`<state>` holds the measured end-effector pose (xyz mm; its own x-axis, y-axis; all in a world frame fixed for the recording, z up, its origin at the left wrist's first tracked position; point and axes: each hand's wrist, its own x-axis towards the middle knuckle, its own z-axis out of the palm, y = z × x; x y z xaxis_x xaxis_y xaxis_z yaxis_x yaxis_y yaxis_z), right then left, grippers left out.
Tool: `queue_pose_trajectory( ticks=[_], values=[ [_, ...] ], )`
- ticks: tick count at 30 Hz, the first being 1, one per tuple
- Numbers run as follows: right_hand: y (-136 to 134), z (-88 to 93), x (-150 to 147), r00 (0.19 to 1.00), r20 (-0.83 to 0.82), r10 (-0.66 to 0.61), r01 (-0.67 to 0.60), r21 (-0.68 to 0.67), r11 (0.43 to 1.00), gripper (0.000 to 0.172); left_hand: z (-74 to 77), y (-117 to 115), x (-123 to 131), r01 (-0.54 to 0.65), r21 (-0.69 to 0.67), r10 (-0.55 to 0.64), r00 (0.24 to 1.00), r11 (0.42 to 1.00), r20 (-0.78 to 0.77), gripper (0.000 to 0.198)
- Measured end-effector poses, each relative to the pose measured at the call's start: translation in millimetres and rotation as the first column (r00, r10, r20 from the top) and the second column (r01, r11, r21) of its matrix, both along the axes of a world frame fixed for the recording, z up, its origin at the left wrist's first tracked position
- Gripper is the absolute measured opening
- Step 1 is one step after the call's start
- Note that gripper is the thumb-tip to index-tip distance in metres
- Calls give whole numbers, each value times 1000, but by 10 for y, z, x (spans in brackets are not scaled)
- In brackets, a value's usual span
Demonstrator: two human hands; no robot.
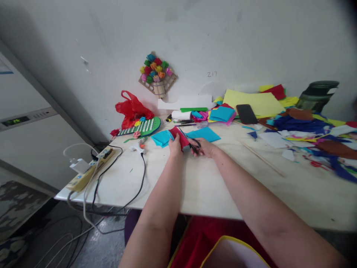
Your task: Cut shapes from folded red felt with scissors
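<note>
Both my arms reach out over a white table (pixel 206 186). My left hand (pixel 174 144) is closed on a piece of red felt (pixel 181 137), pinching its near edge. My right hand (pixel 205 147) is closed around the black handles of a pair of scissors (pixel 193 144), whose blades lie against the red felt. Blue felt pieces (pixel 161 138) lie just behind and on both sides of the red piece.
A glue gun (pixel 138 147) and its black cord lie left of my hands, beside a power strip (pixel 92 167) at the table's left edge. A black phone (pixel 246 113), yellow paper and many coloured felt scraps (pixel 312 130) cover the right. A thin wooden stick (pixel 262 158) lies right of my arm.
</note>
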<state>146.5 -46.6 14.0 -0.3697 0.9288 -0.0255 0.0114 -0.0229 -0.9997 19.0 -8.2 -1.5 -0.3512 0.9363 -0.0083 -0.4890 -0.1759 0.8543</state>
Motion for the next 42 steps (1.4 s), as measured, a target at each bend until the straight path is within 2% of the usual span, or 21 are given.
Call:
queue_pose_trajectory(
  ticks=[4,8,27,42],
  values=[
    [-13,6,12,1000,-26,1,-1,5,1000,37,65,-60,29,-6,9,6,999,1000,45,12],
    [-22,17,15,999,-42,-18,18,18,1000,36,103,-92,51,-27,-27,29,996,999,88,14],
    [18,-17,1,997,-18,-70,70,18,997,34,-34,9,53,35,88,-40,998,996,58,19],
    [70,-54,-3,996,-18,-91,91,31,995,30,-25,18,46,-7,74,4,999,997,43,22]
  ],
)
